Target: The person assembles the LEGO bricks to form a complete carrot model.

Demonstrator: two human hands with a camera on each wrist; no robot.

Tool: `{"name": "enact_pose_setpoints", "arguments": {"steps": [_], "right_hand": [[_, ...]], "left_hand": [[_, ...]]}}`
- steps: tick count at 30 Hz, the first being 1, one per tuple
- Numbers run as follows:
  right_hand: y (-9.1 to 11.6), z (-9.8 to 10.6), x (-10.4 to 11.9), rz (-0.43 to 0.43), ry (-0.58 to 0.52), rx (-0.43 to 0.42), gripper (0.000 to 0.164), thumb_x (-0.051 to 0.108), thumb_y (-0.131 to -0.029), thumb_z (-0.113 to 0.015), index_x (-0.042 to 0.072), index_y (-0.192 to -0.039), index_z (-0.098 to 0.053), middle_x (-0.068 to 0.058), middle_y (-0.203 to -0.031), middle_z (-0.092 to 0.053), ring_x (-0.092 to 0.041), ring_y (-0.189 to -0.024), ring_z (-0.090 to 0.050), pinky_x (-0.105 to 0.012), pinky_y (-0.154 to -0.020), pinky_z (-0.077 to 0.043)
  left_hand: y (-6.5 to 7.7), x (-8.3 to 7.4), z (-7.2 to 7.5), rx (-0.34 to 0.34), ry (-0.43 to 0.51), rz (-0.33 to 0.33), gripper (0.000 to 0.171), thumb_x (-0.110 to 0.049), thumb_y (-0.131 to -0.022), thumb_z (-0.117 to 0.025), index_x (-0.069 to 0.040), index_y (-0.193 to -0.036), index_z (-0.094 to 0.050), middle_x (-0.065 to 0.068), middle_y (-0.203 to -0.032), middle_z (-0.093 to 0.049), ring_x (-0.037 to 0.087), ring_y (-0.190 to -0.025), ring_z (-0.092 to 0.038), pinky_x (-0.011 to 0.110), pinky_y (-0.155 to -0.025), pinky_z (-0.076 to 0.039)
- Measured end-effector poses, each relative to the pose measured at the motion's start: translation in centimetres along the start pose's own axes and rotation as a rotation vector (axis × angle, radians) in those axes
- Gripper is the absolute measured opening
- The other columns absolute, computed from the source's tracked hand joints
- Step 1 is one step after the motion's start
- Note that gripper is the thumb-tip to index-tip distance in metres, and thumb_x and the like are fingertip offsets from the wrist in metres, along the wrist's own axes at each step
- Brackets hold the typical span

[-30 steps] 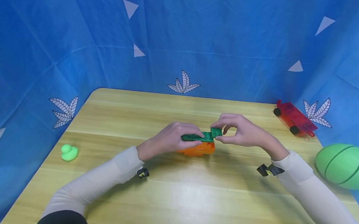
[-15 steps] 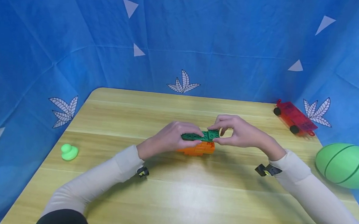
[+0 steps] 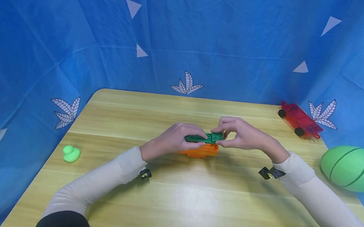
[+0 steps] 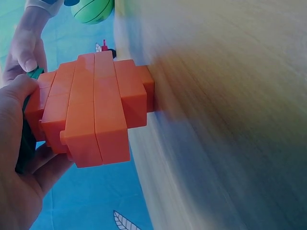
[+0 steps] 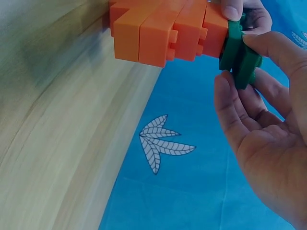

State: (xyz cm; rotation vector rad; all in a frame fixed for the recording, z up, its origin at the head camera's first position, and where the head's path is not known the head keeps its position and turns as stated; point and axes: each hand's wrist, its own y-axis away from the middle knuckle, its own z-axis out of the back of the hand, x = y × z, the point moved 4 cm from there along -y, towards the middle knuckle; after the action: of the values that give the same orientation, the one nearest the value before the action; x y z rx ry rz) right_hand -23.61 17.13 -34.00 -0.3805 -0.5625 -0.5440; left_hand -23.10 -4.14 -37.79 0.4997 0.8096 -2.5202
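Observation:
An orange toy-brick build (image 3: 202, 151), wide in the middle and stepped in at top and bottom, stands on the table. Green bricks (image 3: 196, 138) lie along its top. My left hand (image 3: 178, 137) holds these green bricks from the left, its thumb on the near side and fingers on the far side. Between thumb and fingers, my right hand (image 3: 241, 133) pinches a small green studded brick (image 5: 247, 67) at the right end of the green layer. The right wrist view has this brick against the green layer (image 5: 231, 45), slightly offset; whether it is pressed fully down I cannot tell.
On the wooden table (image 3: 166, 201), a light-green toy duck (image 3: 71, 153) sits at the left. A red toy car (image 3: 302, 120) is at the back right, and a green ball (image 3: 347, 168) lies at the right edge. A blue curtain (image 3: 185, 32) surrounds the table.
My right hand has brought the small green brick slightly left and down onto the right end of the green layer. The left hand has kept its hold in place.

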Motion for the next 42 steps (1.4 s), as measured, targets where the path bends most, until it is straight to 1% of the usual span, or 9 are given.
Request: {"name": "enact_pose_setpoints", "arguments": {"steps": [8,17,25,29,32,35,37,40,42], "right_hand": [[-0.1,0.0,0.1,0.000,0.017,0.009,0.031,0.007,-0.086,-0.080,0.008,-0.117,-0.077,0.005,-0.088,-0.061,-0.005,-0.082,-0.064,-0.030,-0.073,-0.062],[0.2,-0.4,-0.3,-0.049,-0.046,0.008,0.032,0.008,-0.088,-0.079,0.005,-0.120,-0.076,0.004,-0.089,-0.060,-0.008,-0.087,-0.063,-0.032,-0.076,-0.063],[0.3,-0.6,-0.5,-0.016,-0.025,-0.035,0.031,0.006,-0.089,-0.078,0.005,-0.120,-0.075,0.004,-0.092,-0.063,-0.007,-0.085,-0.063,-0.033,-0.074,-0.063],[0.4,-0.7,-0.4,-0.001,-0.001,-0.060,0.032,0.006,-0.088,-0.078,0.007,-0.120,-0.075,0.004,-0.095,-0.065,-0.006,-0.085,-0.063,-0.034,-0.073,-0.062],[0.5,-0.8,-0.3,0.013,0.025,-0.077,0.033,0.007,-0.088,-0.079,0.009,-0.121,-0.074,0.003,-0.099,-0.068,-0.006,-0.086,-0.062,-0.034,-0.072,-0.062],[0.6,-0.8,-0.3,0.025,0.042,-0.091,0.034,0.008,-0.088,-0.079,0.010,-0.121,-0.074,0.002,-0.104,-0.070,-0.006,-0.088,-0.062,-0.035,-0.072,-0.062],[0.7,-0.9,-0.3,0.024,0.046,-0.095,0.034,0.009,-0.088,-0.079,0.010,-0.122,-0.073,0.000,-0.107,-0.072,-0.006,-0.088,-0.063,-0.036,-0.072,-0.062],[0.9,-1.0,-0.3,-0.006,0.044,-0.092,0.040,0.012,-0.089,-0.080,0.009,-0.128,-0.070,-0.004,-0.114,-0.072,-0.010,-0.091,-0.064,-0.036,-0.073,-0.062],[1.1,-1.1,-0.4,-0.053,0.037,-0.080,0.048,0.016,-0.090,-0.080,0.008,-0.134,-0.065,-0.008,-0.123,-0.071,-0.014,-0.096,-0.066,-0.036,-0.076,-0.062]], "left_hand": [[0.0,0.0,0.0,0.001,0.003,-0.013,0.015,-0.025,-0.095,-0.074,-0.016,-0.108,-0.077,-0.004,-0.105,-0.078,0.005,-0.090,-0.072,0.012,-0.077,-0.054],[0.0,-0.1,-0.1,0.003,0.005,-0.011,0.015,-0.024,-0.095,-0.075,-0.016,-0.107,-0.077,-0.004,-0.105,-0.078,0.005,-0.091,-0.072,0.012,-0.080,-0.055],[0.2,-0.2,0.0,-0.016,-0.039,-0.022,0.016,-0.026,-0.095,-0.075,-0.017,-0.109,-0.077,-0.004,-0.107,-0.078,0.006,-0.092,-0.072,0.013,-0.078,-0.055],[0.3,-0.2,0.0,-0.018,-0.072,-0.020,0.018,-0.028,-0.095,-0.075,-0.019,-0.110,-0.077,-0.004,-0.108,-0.078,0.005,-0.090,-0.072,0.014,-0.073,-0.054],[0.5,-0.2,0.1,-0.020,-0.100,-0.011,0.022,-0.032,-0.093,-0.076,-0.022,-0.113,-0.077,-0.005,-0.112,-0.077,0.005,-0.093,-0.071,0.015,-0.073,-0.054],[0.9,0.1,0.3,-0.025,-0.077,0.030,0.032,-0.038,-0.092,-0.077,-0.025,-0.120,-0.075,-0.008,-0.118,-0.074,0.005,-0.102,-0.069,0.019,-0.083,-0.056],[1.4,0.5,0.7,-0.028,-0.023,0.082,0.041,-0.042,-0.091,-0.077,-0.028,-0.128,-0.070,-0.007,-0.125,-0.072,0.007,-0.110,-0.068,0.026,-0.091,-0.057],[2.3,1.4,1.3,0.003,0.101,0.202,0.058,-0.048,-0.090,-0.076,-0.034,-0.143,-0.057,-0.007,-0.133,-0.067,0.010,-0.118,-0.062,0.035,-0.095,-0.057],[3.3,2.3,1.6,0.042,0.178,0.303,0.070,-0.049,-0.089,-0.077,-0.037,-0.150,-0.046,-0.006,-0.138,-0.062,0.013,-0.121,-0.059,0.039,-0.096,-0.056]]}}
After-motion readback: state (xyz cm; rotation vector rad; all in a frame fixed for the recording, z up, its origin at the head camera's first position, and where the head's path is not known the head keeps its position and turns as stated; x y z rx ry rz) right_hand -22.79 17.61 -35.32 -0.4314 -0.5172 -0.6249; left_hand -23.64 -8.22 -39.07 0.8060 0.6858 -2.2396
